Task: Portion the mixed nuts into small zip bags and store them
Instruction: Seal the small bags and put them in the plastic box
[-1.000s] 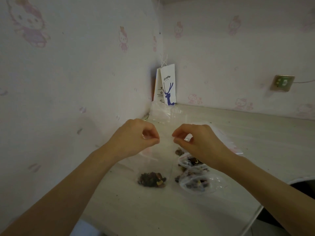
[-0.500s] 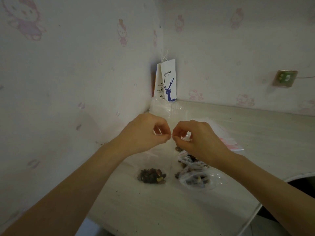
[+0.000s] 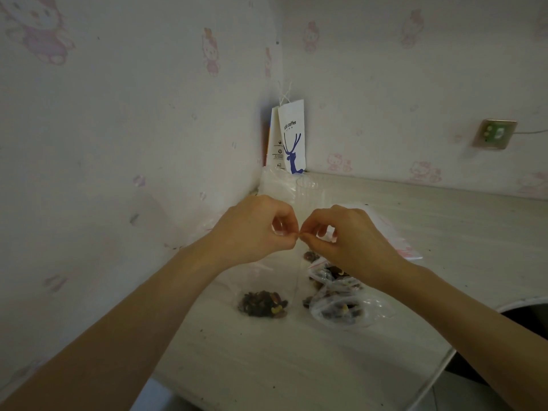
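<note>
A clear small zip bag (image 3: 268, 280) hangs upright above the pale counter (image 3: 296, 360), with a clump of mixed nuts (image 3: 262, 304) at its bottom. My left hand (image 3: 255, 226) and my right hand (image 3: 344, 235) pinch its top edge between thumb and fingers, fingertips almost touching at the middle. To the right lie other clear bags of nuts (image 3: 338, 304), partly hidden by my right wrist.
A white paper coffee bag with a blue deer (image 3: 292, 140) stands in the wall corner. In front of it lie clear plastic (image 3: 278, 185) and a stack of unused zip bags (image 3: 397, 241). A wall socket (image 3: 494, 134) is at the right. The counter's curved edge runs at lower right.
My two hands have drawn together along the bag's top edge, from a gap between them to fingertips nearly meeting. The bag still hangs with the nuts at the bottom.
</note>
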